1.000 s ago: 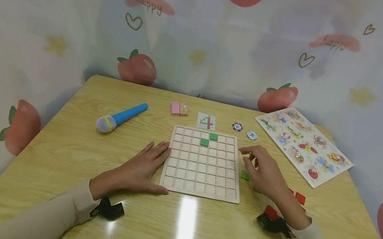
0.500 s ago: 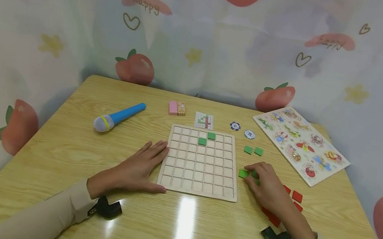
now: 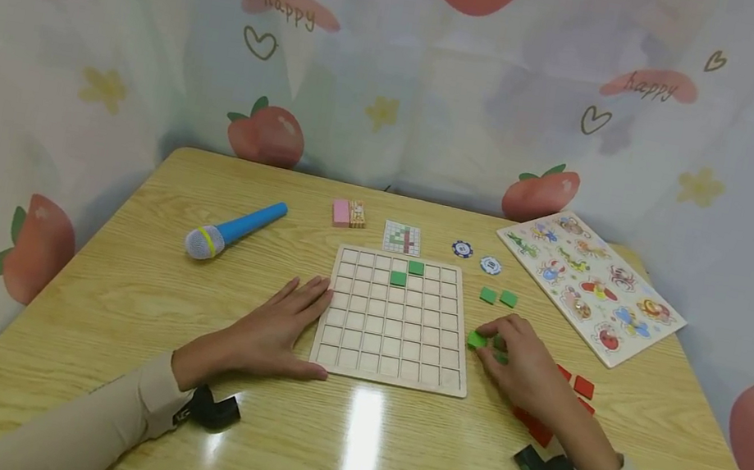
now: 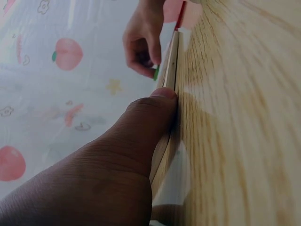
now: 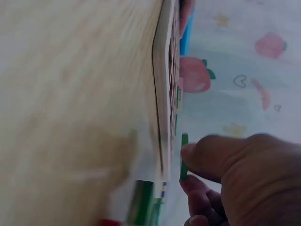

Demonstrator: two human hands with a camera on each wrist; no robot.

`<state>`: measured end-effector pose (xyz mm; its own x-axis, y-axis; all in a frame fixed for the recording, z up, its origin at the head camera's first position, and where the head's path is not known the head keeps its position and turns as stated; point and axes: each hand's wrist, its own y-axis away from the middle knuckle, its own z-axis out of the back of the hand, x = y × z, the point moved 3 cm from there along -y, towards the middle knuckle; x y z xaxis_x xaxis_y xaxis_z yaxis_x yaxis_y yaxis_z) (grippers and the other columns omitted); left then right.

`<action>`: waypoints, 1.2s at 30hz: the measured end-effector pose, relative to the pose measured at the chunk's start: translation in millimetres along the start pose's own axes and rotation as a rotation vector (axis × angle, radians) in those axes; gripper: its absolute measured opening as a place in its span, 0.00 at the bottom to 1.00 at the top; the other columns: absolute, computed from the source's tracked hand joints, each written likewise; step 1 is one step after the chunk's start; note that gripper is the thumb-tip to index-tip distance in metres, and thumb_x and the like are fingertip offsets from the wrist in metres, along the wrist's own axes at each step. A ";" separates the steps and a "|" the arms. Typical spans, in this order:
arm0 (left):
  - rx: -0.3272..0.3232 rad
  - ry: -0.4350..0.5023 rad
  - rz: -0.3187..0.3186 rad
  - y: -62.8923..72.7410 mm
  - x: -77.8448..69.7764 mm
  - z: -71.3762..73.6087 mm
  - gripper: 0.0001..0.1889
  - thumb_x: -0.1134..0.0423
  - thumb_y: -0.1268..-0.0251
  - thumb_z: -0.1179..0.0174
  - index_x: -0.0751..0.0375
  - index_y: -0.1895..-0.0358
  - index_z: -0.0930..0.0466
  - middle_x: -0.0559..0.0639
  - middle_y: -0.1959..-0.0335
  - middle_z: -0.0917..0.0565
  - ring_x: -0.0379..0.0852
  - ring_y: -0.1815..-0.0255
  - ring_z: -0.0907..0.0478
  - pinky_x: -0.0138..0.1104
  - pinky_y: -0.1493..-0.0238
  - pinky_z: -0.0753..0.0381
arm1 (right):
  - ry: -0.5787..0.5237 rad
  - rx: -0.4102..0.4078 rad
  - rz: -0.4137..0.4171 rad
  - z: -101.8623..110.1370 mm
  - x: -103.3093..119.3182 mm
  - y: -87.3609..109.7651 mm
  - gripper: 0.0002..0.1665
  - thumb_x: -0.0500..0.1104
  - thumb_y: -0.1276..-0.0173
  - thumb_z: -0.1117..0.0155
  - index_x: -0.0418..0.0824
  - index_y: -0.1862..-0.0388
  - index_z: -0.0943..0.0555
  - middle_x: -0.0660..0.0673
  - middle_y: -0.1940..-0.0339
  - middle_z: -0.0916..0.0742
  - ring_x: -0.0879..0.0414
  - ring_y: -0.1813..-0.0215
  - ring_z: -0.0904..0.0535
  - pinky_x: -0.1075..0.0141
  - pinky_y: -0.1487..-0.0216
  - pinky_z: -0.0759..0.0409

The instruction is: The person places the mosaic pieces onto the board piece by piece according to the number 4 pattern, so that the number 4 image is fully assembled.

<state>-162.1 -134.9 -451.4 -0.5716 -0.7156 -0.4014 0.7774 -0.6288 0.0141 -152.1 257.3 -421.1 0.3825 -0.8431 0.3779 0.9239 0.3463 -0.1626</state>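
Green and small, a square tile (image 3: 476,341) is pinched between the thumb and finger of the right hand (image 3: 526,365), just beside the right edge of the wooden board (image 3: 394,329). More green tiles (image 3: 488,295) lie on the table (image 3: 281,452) by that hand, some partly hidden. Red tiles (image 3: 584,387) lie near its wrist. The left hand (image 3: 274,330) grips nothing; its fingers are straight and touch the board's left side, with the thumb at the near corner. Two green squares (image 3: 398,278) sit in the board, one in the top row and one in the row below. A little card (image 3: 402,238) lies just past the board.
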 end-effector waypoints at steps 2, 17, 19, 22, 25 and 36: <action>-0.002 0.000 -0.001 -0.1 0.5 0.0 0.68 0.22 0.42 0.34 0.63 0.12 0.54 0.57 0.09 0.53 0.54 0.07 0.60 0.55 0.08 0.63 | -0.003 0.001 0.021 3.2 5.8 -5.0 0.13 0.40 0.27 0.26 0.44 0.46 0.16 0.45 0.49 0.16 0.54 0.53 0.22 0.60 0.54 0.17; 0.020 -0.014 0.010 0.3 1.5 -0.8 0.67 0.21 0.41 0.35 0.62 0.12 0.56 0.55 0.08 0.56 0.51 0.07 0.63 0.52 0.07 0.65 | -0.050 0.210 0.286 -16.4 84.4 -99.1 0.10 0.39 0.24 0.30 0.44 0.47 0.14 0.42 0.48 0.17 0.50 0.50 0.22 0.58 0.52 0.19; 0.019 -0.015 0.006 0.0 1.2 -0.8 0.67 0.21 0.41 0.35 0.62 0.12 0.56 0.55 0.09 0.56 0.51 0.07 0.62 0.52 0.07 0.65 | -0.051 0.234 0.290 -25.1 88.8 -110.7 0.08 0.40 0.23 0.30 0.43 0.48 0.14 0.42 0.49 0.18 0.50 0.50 0.23 0.58 0.52 0.20; 0.012 -0.013 -0.004 -1.2 0.0 -0.7 0.67 0.21 0.41 0.35 0.62 0.12 0.55 0.56 0.09 0.56 0.52 0.07 0.62 0.53 0.07 0.64 | -0.033 0.238 0.314 -33.8 93.8 -122.5 0.06 0.40 0.23 0.30 0.42 0.51 0.13 0.42 0.52 0.18 0.51 0.53 0.24 0.58 0.53 0.21; 0.014 -0.022 -0.011 -2.9 -1.2 -1.5 0.67 0.20 0.41 0.37 0.62 0.12 0.55 0.56 0.09 0.56 0.52 0.07 0.62 0.54 0.07 0.63 | -0.025 0.238 0.322 -38.0 95.4 -127.5 0.04 0.39 0.24 0.30 0.41 0.54 0.13 0.42 0.54 0.17 0.52 0.55 0.25 0.58 0.55 0.21; 0.018 -0.022 0.000 -0.3 -0.3 1.4 0.67 0.21 0.41 0.36 0.62 0.12 0.56 0.57 0.09 0.56 0.53 0.07 0.62 0.53 0.07 0.64 | -0.038 0.279 0.303 -45.3 93.8 -136.3 0.03 0.39 0.23 0.30 0.44 0.54 0.13 0.44 0.54 0.16 0.53 0.55 0.23 0.58 0.54 0.20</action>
<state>-162.6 -135.0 -450.0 -0.5778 -0.7219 -0.3809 0.7725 -0.6343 0.0305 -242.5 112.4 -404.7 0.6326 -0.6720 0.3849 0.7337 0.6791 -0.0202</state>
